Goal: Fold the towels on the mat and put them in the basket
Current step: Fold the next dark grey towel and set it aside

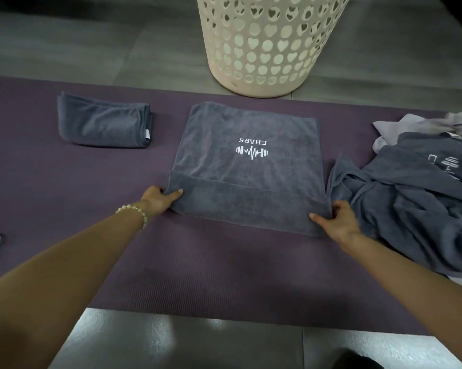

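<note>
We look down on the purple mat [224, 275] on a grey tiled floor [64, 49], the cream basket [264, 49] standing just past its far edge. The grey towel [245, 177] lies flat mid-mat, its near hem running left to right between our 2 hands, the rest stretching away toward the basket. Our left hand [159, 199] pinches the near left corner, our right hand [336, 221] the near right; the fold, we judge, goes straight away from us.

I see a plum-purple, finely ribbed mat [211, 275], and at the mat's middle a slate-grey towel [224, 123] bearing a white barbell-and-pulse logo [252, 151]. Toward the mat's left end the folded towel [102, 123] is plain slate-grey; beyond the mat's far edge the basket [264, 43] is cream, patterned with heart-shaped holes.
</note>
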`<state>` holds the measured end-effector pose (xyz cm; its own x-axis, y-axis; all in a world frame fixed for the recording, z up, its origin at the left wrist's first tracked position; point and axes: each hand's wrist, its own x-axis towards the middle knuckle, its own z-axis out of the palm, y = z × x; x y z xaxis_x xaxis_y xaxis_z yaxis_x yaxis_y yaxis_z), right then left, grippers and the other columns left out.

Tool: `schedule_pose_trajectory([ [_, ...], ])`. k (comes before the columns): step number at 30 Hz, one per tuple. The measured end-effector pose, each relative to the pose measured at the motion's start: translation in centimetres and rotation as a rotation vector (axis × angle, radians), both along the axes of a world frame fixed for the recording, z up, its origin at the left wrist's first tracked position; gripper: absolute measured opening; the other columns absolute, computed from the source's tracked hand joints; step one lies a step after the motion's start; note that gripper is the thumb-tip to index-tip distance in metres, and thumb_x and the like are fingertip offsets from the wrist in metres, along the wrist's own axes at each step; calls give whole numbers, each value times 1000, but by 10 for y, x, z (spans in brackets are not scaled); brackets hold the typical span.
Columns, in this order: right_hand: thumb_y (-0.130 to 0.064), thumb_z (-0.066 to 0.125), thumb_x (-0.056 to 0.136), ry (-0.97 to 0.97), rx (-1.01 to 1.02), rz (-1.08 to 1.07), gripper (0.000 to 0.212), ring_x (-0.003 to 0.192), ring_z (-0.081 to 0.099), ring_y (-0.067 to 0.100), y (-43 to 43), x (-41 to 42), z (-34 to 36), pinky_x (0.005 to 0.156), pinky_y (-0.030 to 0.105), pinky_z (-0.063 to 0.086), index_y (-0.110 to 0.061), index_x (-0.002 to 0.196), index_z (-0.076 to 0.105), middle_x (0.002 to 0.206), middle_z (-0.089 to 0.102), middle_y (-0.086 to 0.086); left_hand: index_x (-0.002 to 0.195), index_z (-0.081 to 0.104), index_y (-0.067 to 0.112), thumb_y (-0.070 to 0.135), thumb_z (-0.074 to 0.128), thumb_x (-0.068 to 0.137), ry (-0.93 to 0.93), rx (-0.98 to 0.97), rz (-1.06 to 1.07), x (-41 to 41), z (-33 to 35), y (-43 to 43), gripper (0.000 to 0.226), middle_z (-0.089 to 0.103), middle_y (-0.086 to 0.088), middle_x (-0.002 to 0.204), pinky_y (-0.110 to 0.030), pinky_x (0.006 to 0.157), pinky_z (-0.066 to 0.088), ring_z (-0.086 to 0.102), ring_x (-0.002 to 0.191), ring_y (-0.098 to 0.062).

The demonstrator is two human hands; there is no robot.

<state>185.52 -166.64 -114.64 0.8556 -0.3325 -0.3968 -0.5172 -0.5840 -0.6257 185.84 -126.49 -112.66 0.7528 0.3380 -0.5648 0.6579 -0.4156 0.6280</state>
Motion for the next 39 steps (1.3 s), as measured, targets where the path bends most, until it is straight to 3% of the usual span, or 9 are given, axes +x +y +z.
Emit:
schedule_pose_trajectory([
  [5, -19, 79, 76, 48, 170, -91, 52, 94, 56, 20, 1, 1, 6, 80, 29, 47, 1, 116, 52, 112, 59, 8, 111, 59, 2, 27, 61, 91, -70, -307, 228, -5, 17, 1, 32, 61, -12, 112, -15, 57, 55, 61, 86, -18],
  [13, -34, 89, 58, -39, 227, 163, 75, 89, 52, 10, -20, -31, 28, 75, 15, 46, -14, 114, 44, 111, 51, 6, 114, 62, 11, 36, 83, 62, 312, -572, -71, -45, 36, 58, 62, 69, -2, 113, -17, 72, 54, 67, 95, -8],
  [15, -49, 90, 45, -26, 71, 315, 91, 104, 51, 17, -24, -44, 21, 89, 29, 46, -18, 118, 43, 116, 45, 6, 105, 64, 9, 33, 91, 52, 340, -458, -168, -53, 31, 62, 64, 72, -5, 104, -16, 63, 55, 69, 88, -12],
  [17, -27, 88, 61, -61, -111, 428, 82, 113, 49, 23, -25, -46, 19, 97, 37, 43, -14, 128, 42, 124, 41, 8, 107, 60, 2, 19, 81, 72, 178, -136, -197, -53, 18, 61, 45, 66, -10, 95, -15, 62, 53, 63, 81, -17],
  [20, -22, 83, 71, -207, -251, 574, 67, 111, 50, 24, -13, -34, 21, 100, 40, 43, -14, 129, 51, 129, 42, 7, 123, 53, 7, 33, 77, 76, -196, 426, -468, -41, -2, 60, 59, 53, -8, 110, -30, 91, 45, 52, 102, -24],
  [26, -36, 75, 78, -17, -320, 794, 38, 99, 51, 18, 5, -4, 17, 90, 31, 39, -26, 111, 59, 103, 56, -1, 123, 53, 23, 41, 69, 82, -137, 509, -908, -23, 2, 29, 47, 53, 5, 116, -32, 99, 35, 47, 111, -20],
  [31, -33, 79, 72, 179, 100, 726, 23, 80, 59, 12, -4, 17, 27, 69, 11, 43, -21, 78, 61, 76, 63, -7, 89, 71, 20, 33, 75, 78, 114, 85, -686, 8, 27, 45, 17, 70, 9, 88, -6, 75, 42, 63, 92, -9],
  [35, -62, 88, 34, 179, 486, 492, 72, 74, 67, 10, -13, 49, 61, 68, 14, 53, -12, 81, 65, 79, 72, 4, 105, 71, 14, 29, 69, 82, 152, -244, -535, 38, 65, 54, 28, 73, 2, 104, -13, 87, 50, 67, 99, -9],
  [39, -48, 92, 33, 47, 601, 269, 64, 69, 68, 9, -10, 103, 85, 63, 16, 54, -15, 84, 70, 79, 74, 1, 114, 67, 11, 33, 70, 79, -104, -374, -176, 88, 69, 52, 42, 69, -5, 111, -31, 95, 50, 65, 103, -19],
])
